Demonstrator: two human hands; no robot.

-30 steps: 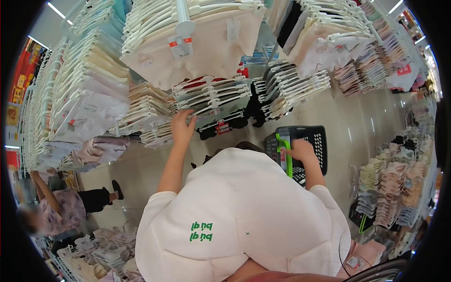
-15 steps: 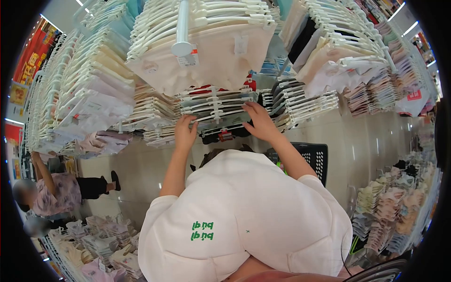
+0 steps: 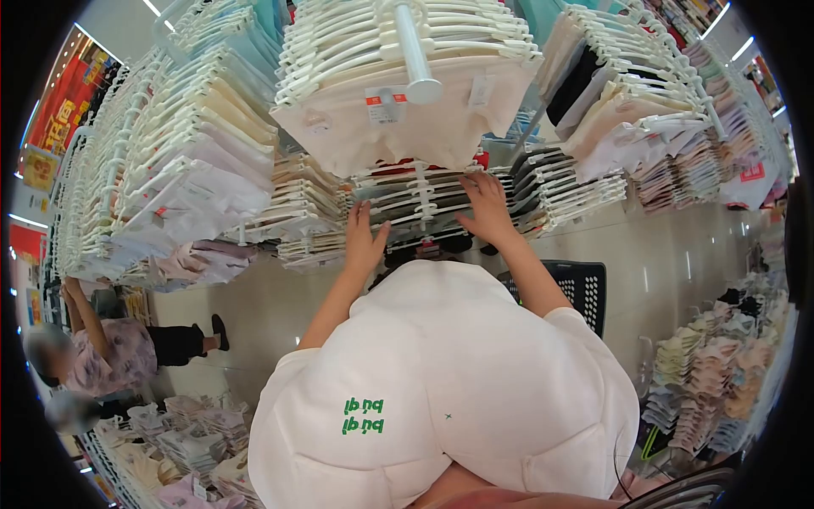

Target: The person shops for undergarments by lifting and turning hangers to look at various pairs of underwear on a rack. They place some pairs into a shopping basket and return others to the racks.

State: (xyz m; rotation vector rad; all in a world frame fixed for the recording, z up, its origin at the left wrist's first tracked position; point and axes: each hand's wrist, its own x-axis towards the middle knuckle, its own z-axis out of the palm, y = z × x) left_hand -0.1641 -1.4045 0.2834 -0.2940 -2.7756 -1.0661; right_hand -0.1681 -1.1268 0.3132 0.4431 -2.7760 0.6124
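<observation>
Left hand [image 3: 365, 242] and right hand [image 3: 487, 208] shifted along hangers [image 3: 415, 201] under overhanging garments [image 3: 398, 131].

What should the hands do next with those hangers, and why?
Probably part the hangers a little. The left hand and right hand both rest on the same tightly packed row, neither visibly holding one, so spreading them would likely let a single garment be picked.

White shirt [image 3: 441, 373] is blocking most of black basket [image 3: 585, 284]; left hand [image 3: 366, 242] is covering the hangers [image 3: 415, 199] beneath; price tag [image 3: 386, 95] print is rendering too small.
</observation>
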